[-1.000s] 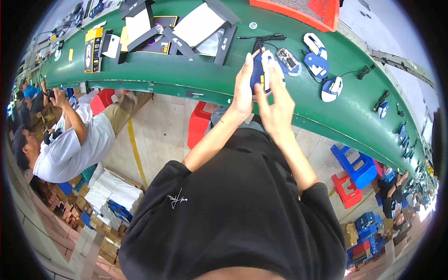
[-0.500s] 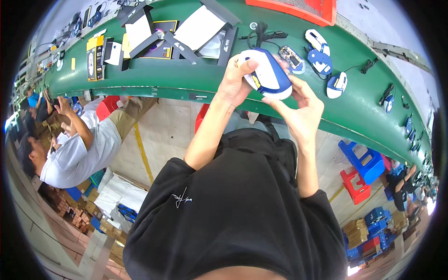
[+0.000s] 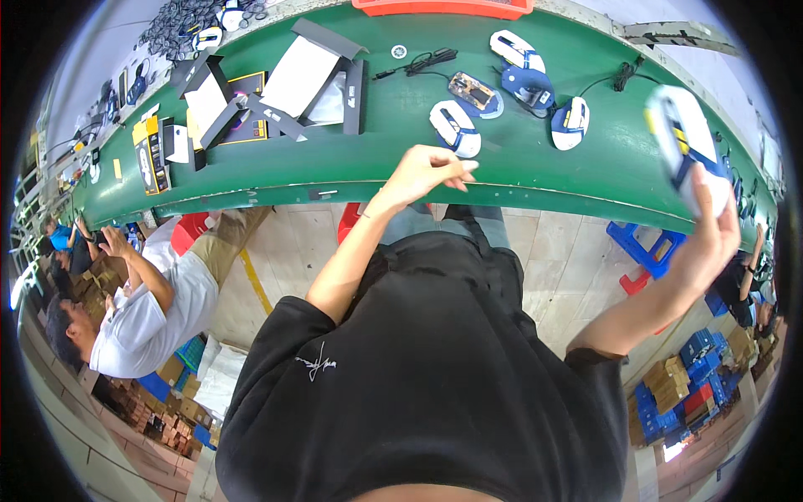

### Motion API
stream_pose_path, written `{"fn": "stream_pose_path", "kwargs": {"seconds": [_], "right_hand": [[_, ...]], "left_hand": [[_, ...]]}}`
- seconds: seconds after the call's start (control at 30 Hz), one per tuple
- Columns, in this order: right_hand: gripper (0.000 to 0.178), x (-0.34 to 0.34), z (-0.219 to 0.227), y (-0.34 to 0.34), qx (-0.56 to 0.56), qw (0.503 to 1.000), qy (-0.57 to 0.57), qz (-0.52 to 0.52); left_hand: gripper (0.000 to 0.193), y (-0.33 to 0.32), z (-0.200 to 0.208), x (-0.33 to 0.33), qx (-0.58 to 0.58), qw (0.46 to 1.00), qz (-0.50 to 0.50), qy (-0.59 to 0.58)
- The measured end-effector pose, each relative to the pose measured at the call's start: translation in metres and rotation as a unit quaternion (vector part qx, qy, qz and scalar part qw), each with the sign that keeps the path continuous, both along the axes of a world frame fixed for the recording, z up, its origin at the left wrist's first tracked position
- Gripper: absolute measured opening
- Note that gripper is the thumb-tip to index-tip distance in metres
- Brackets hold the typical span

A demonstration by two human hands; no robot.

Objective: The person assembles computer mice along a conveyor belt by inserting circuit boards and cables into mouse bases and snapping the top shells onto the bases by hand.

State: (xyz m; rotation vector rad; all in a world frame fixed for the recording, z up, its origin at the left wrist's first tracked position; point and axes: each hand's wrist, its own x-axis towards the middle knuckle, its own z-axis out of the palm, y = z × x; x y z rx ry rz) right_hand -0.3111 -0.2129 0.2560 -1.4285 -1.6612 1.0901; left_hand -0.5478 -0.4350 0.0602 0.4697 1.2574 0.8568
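Observation:
My right hand (image 3: pixel 716 207) is raised at the far right, closed round a white and dark blue computer mouse (image 3: pixel 689 138) with yellow patches; the mouse is blurred by motion. Near the front edge of the green bench (image 3: pixel 335 167), my left hand (image 3: pixel 431 174) has its fingers curled, thumb and fingertips together, with nothing visible in them. Just beyond it lies a white and blue mouse (image 3: pixel 456 130). Further back are an opened mouse with its circuit board showing (image 3: pixel 475 92), a white and blue shell (image 3: pixel 517 52), a blue shell part (image 3: pixel 529 88) and another mouse (image 3: pixel 570 124).
Opened black boxes (image 3: pixel 316 75) and a yellow-black box (image 3: pixel 150 157) stand on the left of the bench. A red tray (image 3: pixel 443 7) sits at the back. A person in a white shirt (image 3: pixel 155 309) is at the left; a blue stool (image 3: pixel 644 243) is at the right.
My right hand has carried the mouse far to the right. My left hand has let go of it and moved lower. A mouse on the bench beyond it now shows.

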Motion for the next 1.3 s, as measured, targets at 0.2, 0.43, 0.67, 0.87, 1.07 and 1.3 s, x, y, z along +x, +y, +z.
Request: {"fn": "stream_pose_path", "kwargs": {"seconds": [0.2,0.43,0.67,0.87,1.07,1.3], "right_hand": [[0.048,0.113,-0.172,0.082,0.186,0.838,-0.499,-0.118],[0.049,0.08,-0.269,0.047,0.229,0.834,-0.502,0.029],[0.061,-0.128,-0.278,-0.067,0.269,0.901,-0.167,0.298],[0.057,-0.146,-0.261,-0.091,0.036,0.957,-0.143,0.25],[0.031,-0.147,-0.205,-0.123,-0.111,0.974,-0.004,0.198],[0.018,-0.176,-0.178,-0.134,-0.019,0.979,-0.019,0.201]], "left_hand": [[0.082,0.037,-0.044,0.034,-0.116,0.861,0.15,0.472],[0.095,0.061,-0.047,0.035,-0.212,0.834,0.12,0.496],[0.089,0.016,-0.048,-0.009,-0.155,0.781,0.027,0.604],[0.061,0.041,-0.024,0.008,-0.12,0.886,0.317,0.318],[0.049,0.037,-0.026,-0.003,0.042,0.862,0.443,-0.241],[0.04,0.018,-0.017,-0.021,0.007,0.945,0.325,0.025]]}}
